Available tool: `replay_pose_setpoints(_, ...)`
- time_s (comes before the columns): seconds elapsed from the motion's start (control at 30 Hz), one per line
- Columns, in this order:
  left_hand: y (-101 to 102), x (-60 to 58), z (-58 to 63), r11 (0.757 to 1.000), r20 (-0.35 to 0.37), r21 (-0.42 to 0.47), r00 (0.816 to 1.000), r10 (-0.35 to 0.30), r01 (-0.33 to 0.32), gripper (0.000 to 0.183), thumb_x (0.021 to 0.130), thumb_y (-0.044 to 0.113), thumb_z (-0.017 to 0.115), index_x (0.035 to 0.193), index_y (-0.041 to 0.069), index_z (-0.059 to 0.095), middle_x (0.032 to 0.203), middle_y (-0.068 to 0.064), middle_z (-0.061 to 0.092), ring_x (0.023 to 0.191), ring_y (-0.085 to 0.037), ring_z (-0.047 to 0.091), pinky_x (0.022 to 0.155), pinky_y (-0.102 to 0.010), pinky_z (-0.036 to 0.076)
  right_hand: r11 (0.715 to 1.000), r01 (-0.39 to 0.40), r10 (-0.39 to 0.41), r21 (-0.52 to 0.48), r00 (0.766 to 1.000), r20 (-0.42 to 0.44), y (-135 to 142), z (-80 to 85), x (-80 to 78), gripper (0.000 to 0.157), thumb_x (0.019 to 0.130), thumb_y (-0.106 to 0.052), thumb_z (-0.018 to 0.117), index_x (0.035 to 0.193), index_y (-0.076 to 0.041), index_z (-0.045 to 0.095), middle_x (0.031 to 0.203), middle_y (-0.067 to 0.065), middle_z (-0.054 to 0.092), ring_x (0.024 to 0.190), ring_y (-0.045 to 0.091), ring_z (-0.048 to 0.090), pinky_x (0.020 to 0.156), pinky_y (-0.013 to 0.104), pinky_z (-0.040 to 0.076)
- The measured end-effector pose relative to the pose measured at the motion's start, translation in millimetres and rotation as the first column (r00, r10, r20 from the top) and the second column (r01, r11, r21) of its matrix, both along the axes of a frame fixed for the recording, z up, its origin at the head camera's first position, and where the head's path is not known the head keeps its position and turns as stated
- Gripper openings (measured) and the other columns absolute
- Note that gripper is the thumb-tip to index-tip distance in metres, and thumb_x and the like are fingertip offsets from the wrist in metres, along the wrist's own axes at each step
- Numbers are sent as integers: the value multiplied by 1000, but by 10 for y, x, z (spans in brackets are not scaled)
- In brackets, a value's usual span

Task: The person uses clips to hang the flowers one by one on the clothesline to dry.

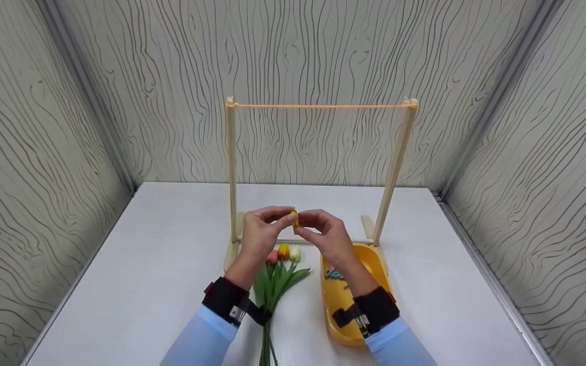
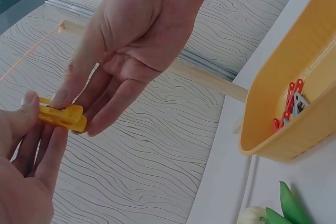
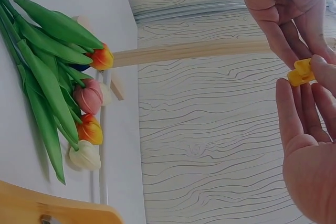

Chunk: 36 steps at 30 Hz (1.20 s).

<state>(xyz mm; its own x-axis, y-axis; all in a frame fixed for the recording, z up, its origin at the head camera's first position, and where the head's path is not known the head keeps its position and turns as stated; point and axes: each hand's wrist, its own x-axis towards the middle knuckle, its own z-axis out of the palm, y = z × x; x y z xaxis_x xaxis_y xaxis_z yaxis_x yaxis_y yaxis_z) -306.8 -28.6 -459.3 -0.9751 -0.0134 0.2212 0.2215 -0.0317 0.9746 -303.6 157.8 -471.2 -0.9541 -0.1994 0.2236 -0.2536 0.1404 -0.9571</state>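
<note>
A small yellow plastic clothespin (image 1: 295, 219) is held up between both hands, above the table and in front of a wooden frame. My left hand (image 1: 261, 231) pinches it between thumb and fingers from the left. From the other side my right hand (image 1: 329, 236) pinches it too, thumb against fingertips. In the left wrist view the clothespin (image 2: 62, 116) lies lengthwise between the two sets of fingertips. The right wrist view shows one end of the clothespin (image 3: 301, 73), with the rest partly covered by fingers.
An orange cord (image 1: 318, 106) is strung between the frame's two wooden posts (image 1: 232, 173). Under my right forearm stands a yellow basket (image 1: 329, 305) with red and blue-grey clothespins (image 2: 294, 100). Artificial tulips (image 1: 275, 284) lie beneath my left wrist. Patterned walls (image 1: 318, 51) enclose the white table (image 1: 171, 264).
</note>
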Motion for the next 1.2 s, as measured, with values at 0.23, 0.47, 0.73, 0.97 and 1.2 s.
replay_pose_setpoints(0.23, -33, -7, 47, 998, -4, 52, 999, 38, -38, 16, 94, 11, 86, 107, 1, 86, 100, -8, 85, 95, -10, 75, 87, -20, 61, 1000, -14, 14, 7, 1000, 16, 33, -28, 16, 37, 99, -14, 81, 134, -5, 71, 130, 14, 77, 122, 23, 72, 103, 19, 61)
replay_pose_setpoints(0.47, -87, -11, 70, 998, -20, 48, 999, 32, -31, 15, 94, 11, 85, 106, 2, 85, 99, -6, 85, 94, -10, 75, 88, -20, 62, 994, -26, 20, 102, 998, 55, 40, -68, 47, 37, 102, -17, 78, 136, -5, 70, 134, 18, 74, 124, 27, 72, 106, 29, 63)
replay_pose_setpoints(0.73, -265, -54, 25, 995, -23, 72, 997, 69, -67, 13, 94, 6, 84, 104, -2, 85, 92, -3, 84, 87, -9, 75, 84, -19, 64, 853, -5, -100, 522, 980, 172, -280, -231, 237, 41, 97, -26, 83, 128, -2, 71, 127, 20, 75, 111, 32, 74, 98, 49, 66)
replay_pose_setpoints(0.97, -328, -60, -13, 993, -9, 82, 997, 81, -80, 14, 92, 3, 85, 104, -4, 84, 92, -4, 84, 86, -8, 75, 82, -18, 64, 756, -41, -162, 654, 956, 247, -793, -582, 508, 33, 88, -16, 90, 109, -1, 72, 97, 11, 73, 85, 24, 66, 80, 47, 64)
replay_pose_setpoints(1.2, -369, -51, -17, 993, -12, 64, 994, 105, -104, 14, 92, 4, 86, 104, -3, 85, 92, -4, 84, 85, -8, 74, 82, -17, 64, 695, -86, -166, 713, 946, 277, -997, -866, 683, 34, 74, -8, 96, 83, -5, 64, 75, 5, 63, 68, 22, 60, 59, 35, 51)
